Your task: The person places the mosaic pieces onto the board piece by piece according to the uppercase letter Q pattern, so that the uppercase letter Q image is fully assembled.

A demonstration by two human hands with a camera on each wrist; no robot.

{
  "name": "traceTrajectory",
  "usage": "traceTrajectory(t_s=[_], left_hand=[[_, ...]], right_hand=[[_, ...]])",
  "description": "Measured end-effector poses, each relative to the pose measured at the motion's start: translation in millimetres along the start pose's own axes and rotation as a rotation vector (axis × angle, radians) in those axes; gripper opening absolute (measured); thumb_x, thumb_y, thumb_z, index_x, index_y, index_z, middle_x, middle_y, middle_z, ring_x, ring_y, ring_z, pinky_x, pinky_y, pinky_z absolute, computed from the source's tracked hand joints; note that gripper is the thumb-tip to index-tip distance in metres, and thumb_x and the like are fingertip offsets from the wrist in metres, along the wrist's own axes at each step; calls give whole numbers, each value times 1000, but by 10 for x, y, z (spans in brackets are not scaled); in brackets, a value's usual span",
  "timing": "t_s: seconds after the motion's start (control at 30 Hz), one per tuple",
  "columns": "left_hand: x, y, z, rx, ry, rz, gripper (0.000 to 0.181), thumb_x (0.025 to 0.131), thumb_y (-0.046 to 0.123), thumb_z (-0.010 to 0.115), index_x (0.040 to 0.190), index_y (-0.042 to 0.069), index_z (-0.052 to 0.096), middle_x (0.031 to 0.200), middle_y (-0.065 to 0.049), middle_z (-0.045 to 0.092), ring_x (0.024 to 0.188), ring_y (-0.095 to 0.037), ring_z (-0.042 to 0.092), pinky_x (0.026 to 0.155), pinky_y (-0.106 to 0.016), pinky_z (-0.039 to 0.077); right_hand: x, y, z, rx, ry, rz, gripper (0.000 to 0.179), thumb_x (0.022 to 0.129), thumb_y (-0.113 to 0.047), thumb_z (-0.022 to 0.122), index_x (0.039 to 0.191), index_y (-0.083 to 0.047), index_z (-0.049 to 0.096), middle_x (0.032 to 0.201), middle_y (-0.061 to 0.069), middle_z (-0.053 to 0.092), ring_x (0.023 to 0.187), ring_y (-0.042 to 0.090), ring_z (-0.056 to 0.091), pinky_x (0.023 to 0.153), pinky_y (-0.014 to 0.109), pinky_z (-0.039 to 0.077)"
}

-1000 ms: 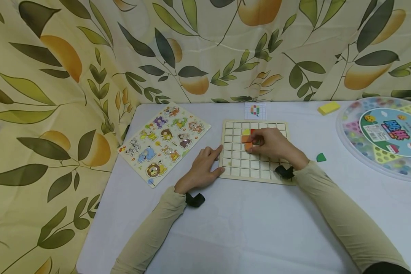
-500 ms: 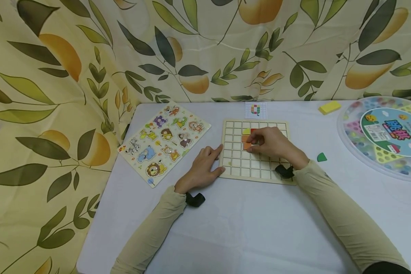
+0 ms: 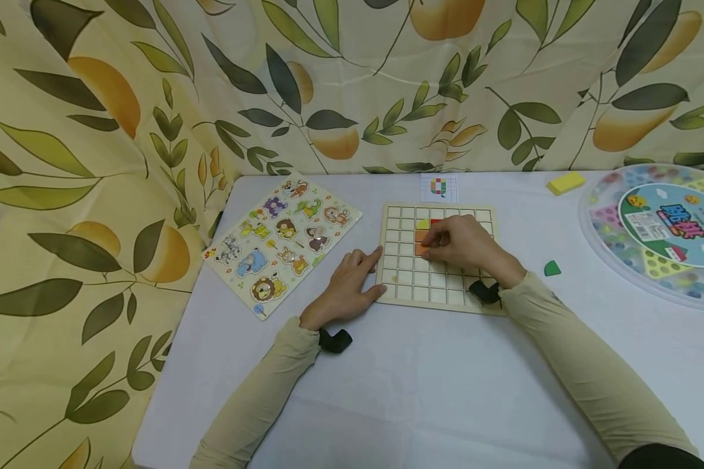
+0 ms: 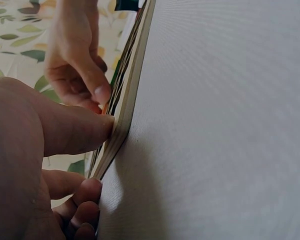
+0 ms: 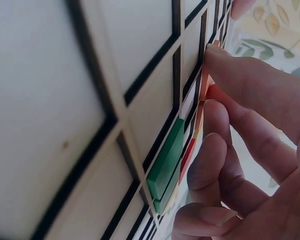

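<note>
In the head view, a wooden grid board [image 3: 403, 281] lies flat on the table. My right hand [image 3: 463, 241] is over its middle, thumb and index finger pinching an orange square tile [image 5: 205, 82] right at the grid. A yellow tile [image 3: 422, 223], a red tile [image 3: 435, 222] and another orange tile [image 3: 421, 235] sit in cells beside the fingers. Green tiles [image 5: 166, 165] show in the right wrist view; the hand hides them from the head camera. My left hand [image 3: 347, 286] rests against the board's left side, thumb on the near corner and fingers along the edge.
A printed pattern card [image 3: 439, 188] lies behind the board. To the left is an animal puzzle board [image 3: 284, 244]. On the right are a loose green piece [image 3: 552, 268], a yellow block [image 3: 566, 184] and a round clear container [image 3: 598, 260] with a printed label.
The orange tile at my right fingertips has settled from slightly askew into line with the tile above it. Both hands stay in nearly the same place.
</note>
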State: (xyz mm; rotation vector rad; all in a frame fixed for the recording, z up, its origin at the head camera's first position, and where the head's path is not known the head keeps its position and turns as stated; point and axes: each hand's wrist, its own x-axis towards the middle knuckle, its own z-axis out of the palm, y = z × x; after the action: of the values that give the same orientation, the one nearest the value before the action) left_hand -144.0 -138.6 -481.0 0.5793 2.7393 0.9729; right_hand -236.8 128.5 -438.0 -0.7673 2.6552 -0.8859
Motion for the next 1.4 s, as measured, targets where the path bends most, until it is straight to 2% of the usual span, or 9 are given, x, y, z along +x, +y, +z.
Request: traceTrajectory(t_s=[0.13, 0.33, 0.5, 0.7, 0.83, 1.07, 1.2, 1.4], left_hand=[[8, 2, 8, 1, -1, -1, 77, 101, 23, 67, 166, 3, 31, 110, -8, 49, 98, -20, 37, 83, -30, 29], [21, 0, 26, 11, 5, 6, 76, 101, 24, 67, 166, 3, 32, 110, -8, 49, 97, -19, 37, 83, -30, 30], [20, 4, 27, 16, 5, 9, 77, 101, 24, 67, 166, 2, 31, 111, -9, 49, 97, -20, 37, 83, -30, 30], [7, 18, 10, 11, -4, -12, 77, 102, 24, 66, 166, 2, 31, 111, -9, 49, 99, -20, 38, 84, -30, 30], [5, 19, 3, 16, -7, -19, 77, 102, 24, 66, 166, 3, 31, 112, -9, 49, 100, -21, 38, 84, -30, 30], [1, 27, 7, 9, 2, -13, 76, 101, 23, 67, 166, 1, 32, 111, -9, 49, 99, -20, 38, 84, -31, 30], [1, 20, 19, 11, 0, -19, 77, 101, 24, 67, 166, 2, 31, 112, -9, 49, 100, -20, 38, 85, -31, 30], [1, 13, 23, 19, 4, -18, 76, 101, 23, 67, 166, 2, 32, 111, -9, 49, 100, -20, 38, 86, -31, 31]], right_hand=[[-44, 31, -32, 29, 12, 5, 22, 86, -18, 90, 103, -7, 82, 93, 6, 77, 83, 18, 66, 76, 32, 50], [-186, 146, -157, 53, 55, 30, 24, 87, -23, 90, 104, -8, 82, 89, 4, 74, 79, 19, 60, 71, 27, 45], [-372, 295, -294, 36, 87, 96, 27, 88, -26, 88, 106, -7, 81, 89, 5, 73, 82, 20, 60, 71, 25, 45], [-583, 452, -415, 10, 77, 205, 37, 90, -34, 86, 111, -5, 79, 94, 7, 73, 85, 22, 59, 69, 25, 45], [-706, 547, -464, -8, 72, 243, 42, 90, -38, 86, 113, -4, 78, 95, 7, 73, 86, 24, 58, 68, 26, 44], [-899, 710, -538, -42, 88, 260, 44, 90, -40, 86, 113, -4, 78, 94, 6, 72, 83, 19, 57, 67, 25, 43], [-997, 784, -571, -51, 70, 261, 42, 90, -37, 86, 115, -4, 78, 95, 6, 72, 82, 18, 55, 66, 25, 42], [-1166, 831, -581, -77, 65, 239, 33, 88, -31, 88, 109, -7, 80, 89, 0, 70, 75, 12, 52, 64, 25, 41]])
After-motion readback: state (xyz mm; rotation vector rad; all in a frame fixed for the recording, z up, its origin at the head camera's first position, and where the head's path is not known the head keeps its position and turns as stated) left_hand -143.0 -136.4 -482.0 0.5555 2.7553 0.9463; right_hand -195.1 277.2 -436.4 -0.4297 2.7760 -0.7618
